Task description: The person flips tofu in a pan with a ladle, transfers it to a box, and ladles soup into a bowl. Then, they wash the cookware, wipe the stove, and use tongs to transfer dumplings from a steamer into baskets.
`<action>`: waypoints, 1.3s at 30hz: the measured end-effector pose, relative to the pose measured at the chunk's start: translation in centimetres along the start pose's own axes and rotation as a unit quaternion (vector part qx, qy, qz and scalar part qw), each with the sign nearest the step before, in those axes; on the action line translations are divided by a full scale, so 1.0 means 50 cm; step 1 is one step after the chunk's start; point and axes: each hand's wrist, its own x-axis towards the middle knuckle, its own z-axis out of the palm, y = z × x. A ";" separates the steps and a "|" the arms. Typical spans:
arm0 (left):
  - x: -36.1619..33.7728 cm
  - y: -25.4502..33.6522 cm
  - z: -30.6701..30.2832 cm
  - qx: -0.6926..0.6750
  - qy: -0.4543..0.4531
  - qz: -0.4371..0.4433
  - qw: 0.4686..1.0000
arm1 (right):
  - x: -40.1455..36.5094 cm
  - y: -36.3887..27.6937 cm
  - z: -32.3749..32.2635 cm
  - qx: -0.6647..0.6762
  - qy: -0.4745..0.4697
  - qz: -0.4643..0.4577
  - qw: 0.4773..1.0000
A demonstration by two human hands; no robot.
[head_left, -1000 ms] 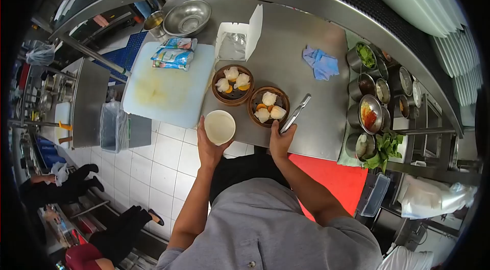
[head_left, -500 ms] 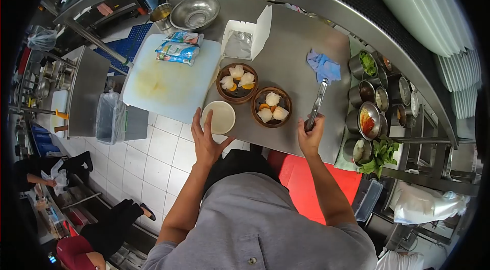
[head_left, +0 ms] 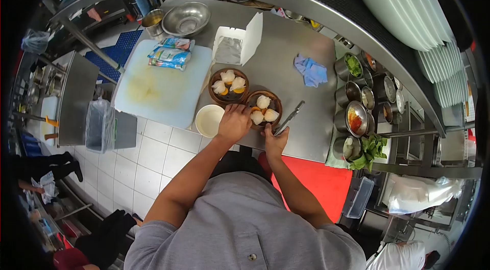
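Two round brown steamer baskets stand side by side on the steel table. The left basket and the right basket each hold three pale dumplings on orange slices. My left hand is at the near left edge of the right basket, fingers bunched; whether it grips the rim is unclear. My right hand is closed on metal tongs, which point up and right, close to that basket's near edge. A white bowl stands just left of my left hand.
Beyond the baskets is an open white box. A cutting board with blue packets lies left, a blue cloth right. Metal ingredient pots line the right edge. Plates sit on the overhead shelf. People stand at lower left.
My left hand has moved right, from the bowl to the right basket. My right hand has brought the tongs left from the blue cloth towards that basket. The view has shifted slightly.
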 end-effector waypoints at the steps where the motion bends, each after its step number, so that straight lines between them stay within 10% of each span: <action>1: 0.000 -0.001 0.003 -0.017 0.002 -0.007 1.000 | 0.006 -0.002 -0.005 -0.017 0.000 0.002 1.000; 11: -0.031 0.054 0.084 -0.133 -0.053 0.028 0.989 | 0.159 -0.032 -0.109 -0.331 -0.036 -0.226 0.915; 15: -0.043 0.089 -0.001 -0.152 0.075 0.121 0.978 | 0.195 -0.121 -0.146 -0.361 -0.087 -0.197 0.908; 27: -0.247 -0.065 -0.177 -0.144 0.153 -0.216 0.954 | 0.096 -0.256 -0.093 -0.530 -0.179 -0.260 0.788; 39: -0.243 -0.067 -0.164 -0.126 0.124 -0.183 0.967 | 0.059 -0.287 -0.048 -0.566 -0.189 -0.235 0.768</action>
